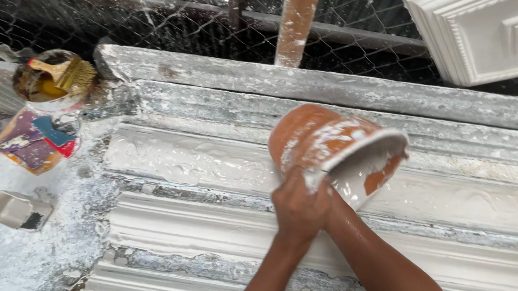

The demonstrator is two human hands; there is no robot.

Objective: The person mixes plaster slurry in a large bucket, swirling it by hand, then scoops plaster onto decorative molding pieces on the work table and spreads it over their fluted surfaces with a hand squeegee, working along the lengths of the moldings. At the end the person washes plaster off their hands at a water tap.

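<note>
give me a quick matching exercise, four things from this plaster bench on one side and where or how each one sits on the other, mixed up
Things
1. orange bowl
2. paint tin with a brush
3. white moulded panel
4. small grey tub

Places or states
A. far right, resting above the bench
B. tipped on its side in both hands, left hand, right hand, its inside coated white
C. far left corner, upright, with yellowish liquid inside
D. left side of the bench, standing on the spattered surface

Pairs: 1-B, 2-C, 3-A, 4-D
</note>
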